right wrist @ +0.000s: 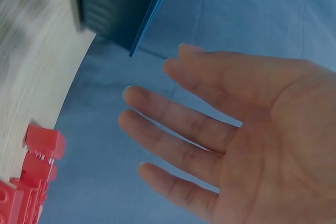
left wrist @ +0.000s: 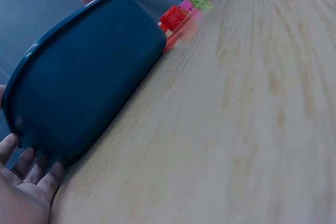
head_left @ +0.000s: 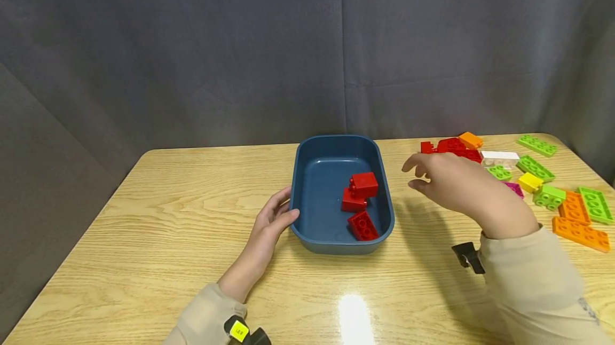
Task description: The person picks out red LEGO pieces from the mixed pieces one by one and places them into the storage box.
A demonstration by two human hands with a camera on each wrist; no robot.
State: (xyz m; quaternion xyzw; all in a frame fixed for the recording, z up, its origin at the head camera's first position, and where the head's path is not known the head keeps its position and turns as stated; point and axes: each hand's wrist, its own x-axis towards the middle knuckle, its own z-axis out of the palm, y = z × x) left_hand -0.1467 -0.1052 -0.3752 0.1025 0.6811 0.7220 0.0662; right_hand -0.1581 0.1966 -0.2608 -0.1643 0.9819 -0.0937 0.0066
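Observation:
A dark blue plastic bin (head_left: pixel 342 248) stands on the wooden table with three red toy bricks (head_left: pixel 363 185) inside, one lying partly over another. My left hand (head_left: pixel 269 227) holds the bin's left side, its thumb over the rim and its fingers along the outer wall. In the left wrist view, the fingertips (left wrist: pixel 51 177) touch that wall low down. To the right of the bin, my right hand (head_left: pixel 447 185) hovers above the table. Its fingers are loosely bent and nothing is between them; the right wrist view shows the bare palm (right wrist: pixel 262 145).
More red bricks (head_left: pixel 451 144) lie beyond the right hand, partly hidden by it. Across the table's right side spread orange bricks (head_left: pixel 581 233), green bricks (head_left: pixel 549 197), a yellow brick (head_left: pixel 530 182) and a white brick (head_left: pixel 499 158). A grey curtain (head_left: pixel 240 56) hangs behind the table.

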